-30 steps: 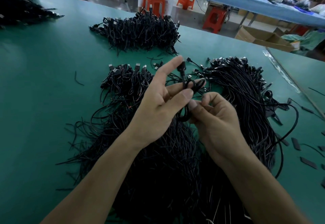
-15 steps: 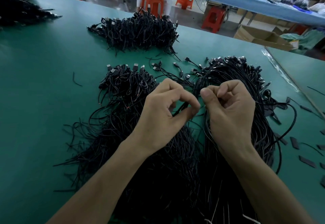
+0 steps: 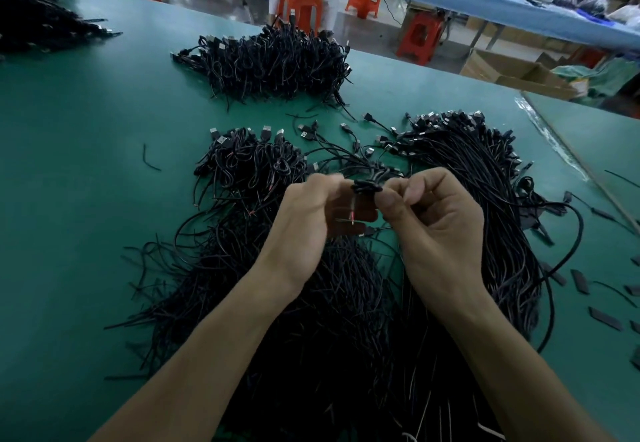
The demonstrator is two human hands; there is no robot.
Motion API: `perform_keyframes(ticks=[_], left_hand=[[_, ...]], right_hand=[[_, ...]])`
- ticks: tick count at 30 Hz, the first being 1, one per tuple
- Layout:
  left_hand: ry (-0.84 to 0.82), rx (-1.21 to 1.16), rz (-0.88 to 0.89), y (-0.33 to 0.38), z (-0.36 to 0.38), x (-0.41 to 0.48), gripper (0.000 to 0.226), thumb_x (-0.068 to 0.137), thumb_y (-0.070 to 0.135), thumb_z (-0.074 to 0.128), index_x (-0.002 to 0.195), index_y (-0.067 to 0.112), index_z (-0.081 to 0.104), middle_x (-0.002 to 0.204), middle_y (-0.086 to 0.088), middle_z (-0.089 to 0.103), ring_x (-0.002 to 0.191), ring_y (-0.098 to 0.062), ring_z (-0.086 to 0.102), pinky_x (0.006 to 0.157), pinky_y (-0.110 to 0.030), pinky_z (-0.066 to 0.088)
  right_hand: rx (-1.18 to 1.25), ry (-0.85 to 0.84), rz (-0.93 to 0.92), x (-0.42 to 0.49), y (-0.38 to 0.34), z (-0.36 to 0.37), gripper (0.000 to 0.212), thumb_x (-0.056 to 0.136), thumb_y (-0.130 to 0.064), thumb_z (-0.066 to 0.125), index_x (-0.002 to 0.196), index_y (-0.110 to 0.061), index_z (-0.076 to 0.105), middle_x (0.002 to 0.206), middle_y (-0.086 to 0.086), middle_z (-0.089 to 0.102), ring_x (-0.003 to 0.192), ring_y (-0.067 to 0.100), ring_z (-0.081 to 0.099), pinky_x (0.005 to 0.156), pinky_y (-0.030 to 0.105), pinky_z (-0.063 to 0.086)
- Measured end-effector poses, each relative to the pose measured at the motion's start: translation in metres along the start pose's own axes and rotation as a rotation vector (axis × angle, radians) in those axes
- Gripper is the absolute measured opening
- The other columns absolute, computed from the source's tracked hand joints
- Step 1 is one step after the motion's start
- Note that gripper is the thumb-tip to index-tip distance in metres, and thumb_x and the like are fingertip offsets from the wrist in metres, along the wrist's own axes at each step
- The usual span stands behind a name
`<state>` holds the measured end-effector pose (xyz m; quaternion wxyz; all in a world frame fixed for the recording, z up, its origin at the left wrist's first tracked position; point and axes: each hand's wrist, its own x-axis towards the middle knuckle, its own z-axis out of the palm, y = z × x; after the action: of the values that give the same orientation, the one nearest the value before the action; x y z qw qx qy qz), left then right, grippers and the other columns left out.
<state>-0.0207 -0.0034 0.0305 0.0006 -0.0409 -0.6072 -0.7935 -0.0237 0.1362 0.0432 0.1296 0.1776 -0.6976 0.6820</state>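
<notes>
Pinches a coiled black cable [image 3: 365, 187] between left hand [image 3: 308, 223] and right hand [image 3: 440, 223], both curled tight on it. Holds it over the near heap of cables [image 3: 322, 320] on the green table [image 3: 69, 216].

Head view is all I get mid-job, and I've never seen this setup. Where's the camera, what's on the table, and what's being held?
There is no machine here. You see a person's two bare hands, filmed by one wide-angle camera worn on the head and looking forward and down. The left hand and right hand meet above a green table. Together they pinch a coiled black cable. Thin wire ends, one of them red, show by the left palm. On the table lie heaps of similar black USB cables: a looped pile on the left, a far pile, a long bundle on the right and a loose heap under the forearms. Flat black pieces are scattered at the right.
</notes>
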Motion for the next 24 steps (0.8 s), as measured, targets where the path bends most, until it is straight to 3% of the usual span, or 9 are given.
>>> perform_keyframes(ticks=[3, 6, 9, 11, 15, 18, 21, 24], left_hand=[[0.007, -0.073, -0.088, 0.0, -0.001, 0.001, 0.043, 0.089, 0.054, 0.055, 0.078, 0.021, 0.081, 0.083, -0.005, 0.075, 0.075, -0.017, 0.071, 0.07, -0.032, 0.058], [0.045, -0.113, -0.1, 0.0, -0.003, 0.002, 0.028, 0.077, 0.04, 0.079, 0.087, 0.014, 0.081, 0.086, -0.007, 0.075, 0.075, -0.014, 0.069, 0.069, -0.029, 0.054], [0.039, -0.079, -0.031, -0.002, -0.006, 0.004, 0.031, 0.071, 0.017, 0.08, 0.102, 0.013, 0.076, 0.096, -0.008, 0.077, 0.09, -0.017, 0.072, 0.084, -0.029, 0.057], [0.013, -0.023, 0.042, -0.002, -0.006, 0.004, 0.03, 0.077, 0.001, 0.077, 0.105, 0.012, 0.072, 0.094, -0.004, 0.078, 0.089, -0.013, 0.072, 0.079, -0.02, 0.055], [-0.022, 0.22, 0.231, -0.004, -0.008, 0.002, 0.038, 0.078, -0.007, 0.076, 0.1, 0.024, 0.073, 0.093, 0.009, 0.077, 0.088, -0.007, 0.069, 0.078, -0.022, 0.055], [-0.127, 0.455, 0.403, -0.004, -0.006, -0.001, 0.046, 0.08, -0.019, 0.061, 0.098, 0.021, 0.076, 0.103, 0.016, 0.074, 0.104, -0.005, 0.068, 0.087, -0.019, 0.052], [-0.126, 0.56, 0.411, -0.006, -0.002, -0.004, 0.038, 0.084, -0.005, 0.052, 0.094, 0.021, 0.078, 0.108, 0.015, 0.073, 0.11, -0.008, 0.061, 0.099, -0.023, 0.044], [-0.085, 0.625, 0.413, -0.009, 0.0, -0.004, 0.015, 0.091, 0.015, 0.064, 0.091, 0.019, 0.079, 0.095, 0.007, 0.059, 0.092, -0.008, 0.057, 0.08, -0.018, 0.046]], right_hand=[[-0.066, -0.037, 0.035, 0.001, 0.003, -0.003, 0.03, 0.088, 0.005, 0.067, 0.079, -0.018, 0.049, 0.081, -0.005, 0.068, 0.079, 0.011, 0.065, 0.076, 0.025, 0.056], [-0.136, -0.086, 0.067, -0.002, 0.005, -0.005, 0.03, 0.088, 0.004, 0.067, 0.079, -0.018, 0.05, 0.079, -0.001, 0.068, 0.078, 0.015, 0.066, 0.074, 0.026, 0.056], [-0.107, -0.049, 0.128, -0.005, 0.008, -0.008, 0.03, 0.089, 0.005, 0.066, 0.077, -0.016, 0.048, 0.076, -0.003, 0.068, 0.075, 0.012, 0.064, 0.073, 0.022, 0.055], [-0.089, -0.025, 0.15, -0.005, 0.01, -0.009, 0.03, 0.089, 0.004, 0.066, 0.077, -0.015, 0.046, 0.073, -0.004, 0.067, 0.073, 0.009, 0.062, 0.071, 0.02, 0.053], [-0.083, -0.013, 0.174, -0.004, 0.013, -0.013, 0.032, 0.091, 0.003, 0.064, 0.076, -0.016, 0.043, 0.068, -0.007, 0.065, 0.066, 0.006, 0.058, 0.064, 0.02, 0.05], [-0.09, 0.025, 0.184, -0.001, 0.015, -0.018, 0.033, 0.092, 0.009, 0.06, 0.076, -0.015, 0.042, 0.067, -0.008, 0.067, 0.065, 0.006, 0.062, 0.061, 0.017, 0.05], [-0.148, 0.086, 0.157, -0.001, 0.015, -0.02, 0.035, 0.092, 0.011, 0.057, 0.075, -0.016, 0.043, 0.07, -0.009, 0.07, 0.069, 0.002, 0.066, 0.064, 0.015, 0.052], [-0.18, 0.142, 0.104, -0.001, 0.012, -0.018, 0.035, 0.091, 0.003, 0.065, 0.074, -0.018, 0.043, 0.073, -0.004, 0.068, 0.071, 0.003, 0.064, 0.067, 0.016, 0.052]])
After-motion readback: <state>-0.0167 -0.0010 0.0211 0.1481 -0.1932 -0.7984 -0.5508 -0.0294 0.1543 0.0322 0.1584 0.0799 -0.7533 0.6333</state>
